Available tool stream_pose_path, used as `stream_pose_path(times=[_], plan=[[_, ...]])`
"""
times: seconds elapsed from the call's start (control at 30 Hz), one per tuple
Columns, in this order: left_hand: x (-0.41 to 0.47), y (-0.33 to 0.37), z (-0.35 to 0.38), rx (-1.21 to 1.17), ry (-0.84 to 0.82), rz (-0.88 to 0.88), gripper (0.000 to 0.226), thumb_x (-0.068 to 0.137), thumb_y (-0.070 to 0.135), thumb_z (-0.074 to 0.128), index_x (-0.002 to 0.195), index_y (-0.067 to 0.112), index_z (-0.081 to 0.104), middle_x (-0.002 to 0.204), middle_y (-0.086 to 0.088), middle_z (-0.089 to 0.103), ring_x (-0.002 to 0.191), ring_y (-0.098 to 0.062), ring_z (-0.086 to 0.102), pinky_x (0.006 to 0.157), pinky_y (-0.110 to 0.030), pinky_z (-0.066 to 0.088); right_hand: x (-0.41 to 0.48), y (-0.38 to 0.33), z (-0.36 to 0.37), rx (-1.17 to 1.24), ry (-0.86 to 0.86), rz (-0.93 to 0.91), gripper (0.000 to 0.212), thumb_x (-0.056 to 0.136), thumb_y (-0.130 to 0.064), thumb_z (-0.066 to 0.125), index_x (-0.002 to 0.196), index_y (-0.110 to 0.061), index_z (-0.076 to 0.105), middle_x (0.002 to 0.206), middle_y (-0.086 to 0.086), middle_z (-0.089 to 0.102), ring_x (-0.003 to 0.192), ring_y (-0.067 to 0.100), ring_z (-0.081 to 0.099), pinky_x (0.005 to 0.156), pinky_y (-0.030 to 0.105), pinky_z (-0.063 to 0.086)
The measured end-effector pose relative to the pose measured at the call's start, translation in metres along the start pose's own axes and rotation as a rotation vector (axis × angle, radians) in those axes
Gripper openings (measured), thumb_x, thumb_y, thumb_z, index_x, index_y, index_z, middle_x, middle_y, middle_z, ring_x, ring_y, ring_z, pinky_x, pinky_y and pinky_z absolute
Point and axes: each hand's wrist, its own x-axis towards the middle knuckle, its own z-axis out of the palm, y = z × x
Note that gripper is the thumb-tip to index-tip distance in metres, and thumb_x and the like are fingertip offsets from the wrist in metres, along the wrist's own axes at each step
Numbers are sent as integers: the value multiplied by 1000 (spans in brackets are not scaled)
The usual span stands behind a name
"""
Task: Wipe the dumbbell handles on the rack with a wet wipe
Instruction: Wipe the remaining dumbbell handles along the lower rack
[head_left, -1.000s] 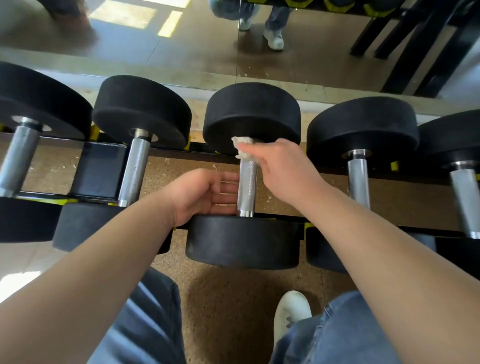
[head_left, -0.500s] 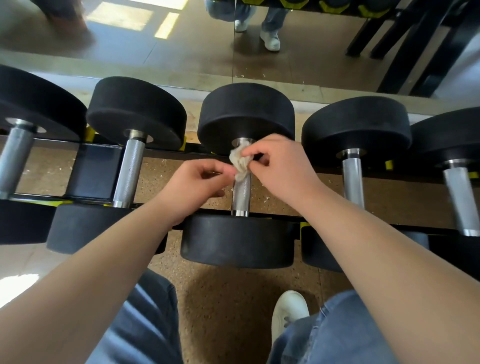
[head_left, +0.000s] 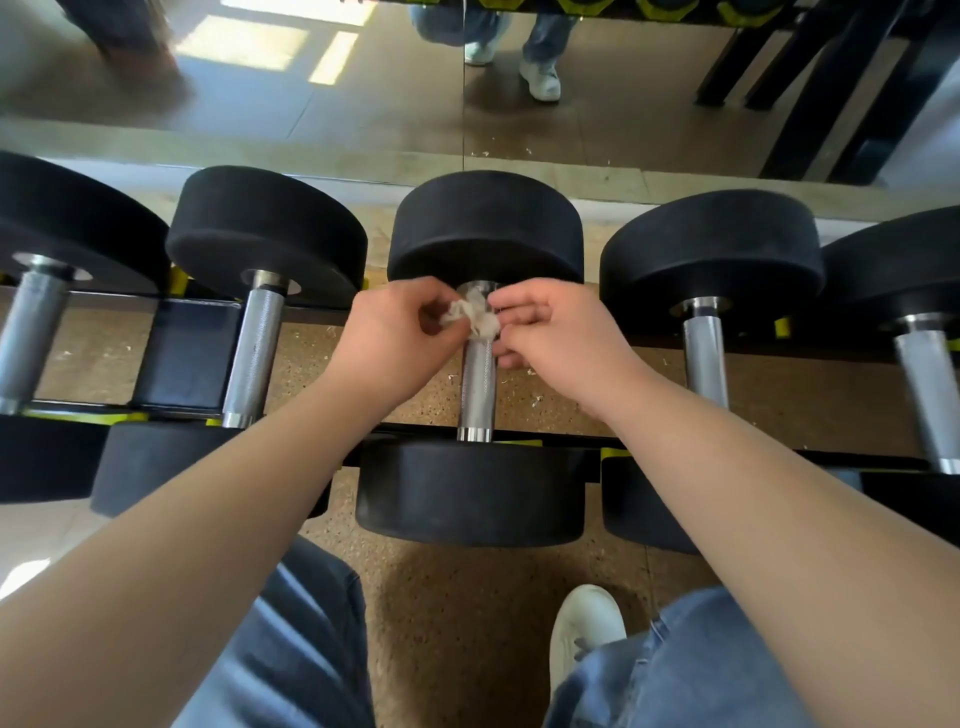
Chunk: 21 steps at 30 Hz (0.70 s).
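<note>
A crumpled white wet wipe (head_left: 475, 317) sits at the far end of the middle dumbbell's steel handle (head_left: 477, 387), just below its rear black head (head_left: 485, 223). My left hand (head_left: 400, 327) pinches the wipe from the left. My right hand (head_left: 550, 332) pinches it from the right, its lower fingers touching the handle. The lower half of the handle is bare, down to the front head (head_left: 472, 491). The dumbbell lies across the black rack (head_left: 192, 353).
More black dumbbells lie on either side, with handles to the left (head_left: 252, 353) and right (head_left: 704, 358). A mirror (head_left: 363, 88) behind the rack reflects the floor and a person's legs. My white shoe (head_left: 584, 631) and jeans are below, on the speckled floor.
My left hand rose from the lower handle to the wipe and now pinches it together with my right hand. The wipe went from wrapped on the handle to bunched between both hands.
</note>
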Motion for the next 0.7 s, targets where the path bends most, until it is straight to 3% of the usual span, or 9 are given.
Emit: stream_pose_path(times=[0.07,0.13,0.23,0.3,0.43,0.5,0.57,0.63,0.7], plan=[[1,4,-3,-9,-87,-136,8,88,33,74,87,26,71,72,12,68,70,0,64,67,-8,46,2,4,-1,-113,36,-19,35,93,-4,63,116,-30,71,103,-12,70,92,11,72,87,37,62],[-8,7,-10,-54,-321,-199,8,84,33,76,81,27,72,67,7,72,64,-1,66,66,-22,53,3,7,-2,-155,37,-1,31,95,-10,61,104,-38,70,102,-13,70,95,9,69,92,37,60],[-21,11,-19,38,-568,-239,9,76,38,80,77,31,74,67,13,71,58,3,62,62,-23,48,5,7,-1,-164,16,10,25,96,-12,60,98,-37,66,97,-10,71,92,9,69,89,37,61],[-19,13,-17,56,-515,-269,8,79,32,80,80,29,73,69,10,73,64,-1,67,62,-25,53,6,5,0,-163,24,6,22,96,-13,60,99,-34,67,96,-9,71,91,10,70,87,37,61],[-1,14,-1,-271,-241,-397,10,88,21,75,97,22,70,84,1,77,75,-11,76,77,-37,65,6,6,0,-152,21,14,21,97,-16,59,97,-36,66,97,-9,71,91,10,70,86,37,62],[6,14,4,-328,-231,-437,8,92,19,72,100,20,68,90,-3,77,78,-15,77,78,-40,65,6,5,-1,-169,15,10,20,98,-18,59,99,-36,66,98,-10,70,92,10,69,87,37,61],[3,16,-1,-322,-335,-481,9,96,23,69,102,17,67,90,-6,77,74,-14,77,73,-37,64,5,5,0,-175,12,12,19,98,-19,59,98,-36,66,97,-10,70,90,10,69,86,37,62],[-8,17,-13,-108,-565,-419,12,95,33,69,92,22,68,75,4,74,64,-5,72,61,-28,57,4,5,0,-174,9,24,19,98,-19,59,96,-37,65,96,-10,70,88,10,70,85,37,62],[-16,19,-22,209,-752,-304,14,88,41,73,81,30,67,73,10,68,68,-3,65,63,-26,46,4,5,0,-182,1,33,17,98,-21,59,96,-37,64,96,-10,70,89,10,70,86,38,62]])
